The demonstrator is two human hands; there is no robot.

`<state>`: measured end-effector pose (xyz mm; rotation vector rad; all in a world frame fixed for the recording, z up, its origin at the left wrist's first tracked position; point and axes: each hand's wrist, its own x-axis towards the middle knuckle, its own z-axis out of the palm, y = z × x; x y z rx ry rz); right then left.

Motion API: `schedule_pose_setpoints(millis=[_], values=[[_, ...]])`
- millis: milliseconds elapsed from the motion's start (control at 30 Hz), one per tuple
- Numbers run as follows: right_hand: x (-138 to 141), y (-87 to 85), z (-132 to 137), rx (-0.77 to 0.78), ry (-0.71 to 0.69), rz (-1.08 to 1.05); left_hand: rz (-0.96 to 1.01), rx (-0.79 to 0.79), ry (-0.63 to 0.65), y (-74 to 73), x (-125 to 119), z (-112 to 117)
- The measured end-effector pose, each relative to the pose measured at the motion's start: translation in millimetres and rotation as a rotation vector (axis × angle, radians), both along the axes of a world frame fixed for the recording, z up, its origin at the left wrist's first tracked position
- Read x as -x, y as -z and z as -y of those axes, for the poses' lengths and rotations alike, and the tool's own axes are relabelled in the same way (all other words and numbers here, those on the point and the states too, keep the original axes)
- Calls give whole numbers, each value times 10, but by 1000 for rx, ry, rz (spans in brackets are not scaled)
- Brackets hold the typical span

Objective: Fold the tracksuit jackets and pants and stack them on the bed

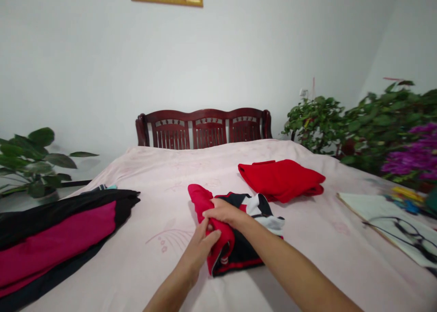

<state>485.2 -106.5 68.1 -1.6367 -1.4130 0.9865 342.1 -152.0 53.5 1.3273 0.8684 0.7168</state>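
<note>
A red, black and white garment [239, 232] lies bunched in the middle of the pale pink bedsheet [153, 221]. My right hand [225, 212] is closed over the garment's red part, gripping the cloth from above. Just below it, my left hand [200, 248] pinches the same red fold with its fingers pressed together. Both forearms reach in from the bottom edge. A folded red garment [282, 179] rests on the sheet beyond, to the right, apart from both hands.
A black and magenta garment [54, 232] is spread at the bed's left edge. At the right edge lies a white printed cloth or bag [389, 225]. A dark wooden headboard [203, 129] stands against the wall. Potted plants [372, 125] flank the bed, another [30, 164] at left.
</note>
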Motion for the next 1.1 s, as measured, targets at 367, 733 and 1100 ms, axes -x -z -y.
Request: schedule_pose_setpoints(millis=[367, 733, 1100], values=[[-1458, 409, 747, -9, 244, -602, -254, -765, -24, 300, -377, 23], [-1763, 223, 803, -127, 353, -123, -592, -1079, 234, 614, -892, 351], [-1802, 579, 839, 148, 573, 596, -385, -878, 88, 1037, -926, 305]])
